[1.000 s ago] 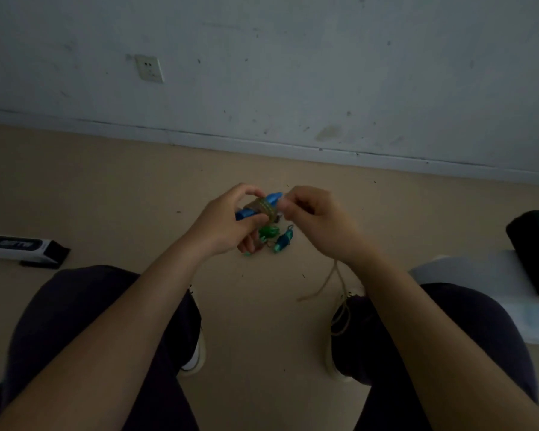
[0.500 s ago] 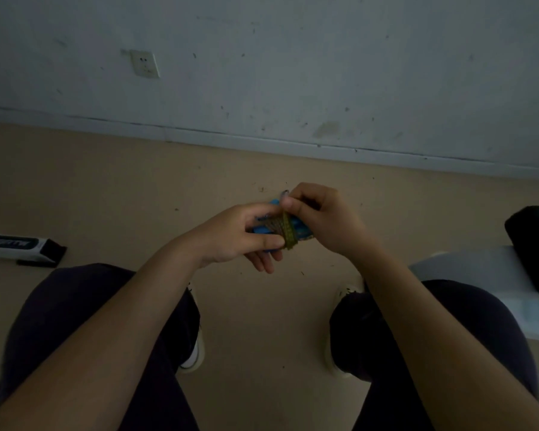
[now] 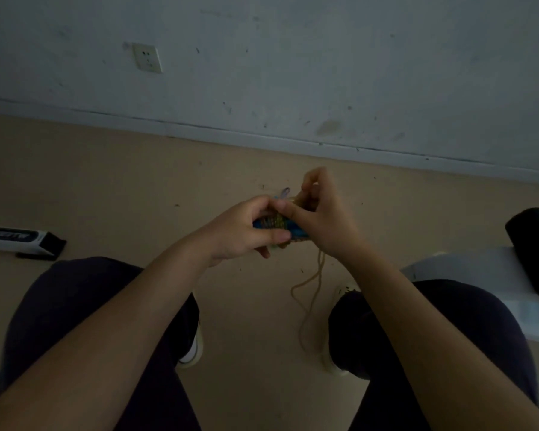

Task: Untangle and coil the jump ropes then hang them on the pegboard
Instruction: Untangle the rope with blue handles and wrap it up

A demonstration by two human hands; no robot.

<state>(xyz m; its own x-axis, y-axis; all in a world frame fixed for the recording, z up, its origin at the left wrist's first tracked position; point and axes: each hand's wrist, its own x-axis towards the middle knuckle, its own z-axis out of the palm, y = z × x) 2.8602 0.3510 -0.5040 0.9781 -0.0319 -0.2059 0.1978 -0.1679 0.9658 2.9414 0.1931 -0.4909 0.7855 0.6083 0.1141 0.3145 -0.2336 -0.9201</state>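
While the person's dark-trousered knees (image 3: 84,309) frame the bottom of the view, the left hand (image 3: 237,231) curls thumb and fingers round the blue handles (image 3: 296,233), held in the air between the knees with tan rope (image 3: 271,220) wound about them. Just beyond, the right hand (image 3: 327,222) pinches the rope's free length, whose slack tail (image 3: 308,293) dangles toward the beige floor (image 3: 112,188). Coiling looks under way; the next move probably calls for another tight wrap, and no pegboard shows along the far wall (image 3: 324,57).
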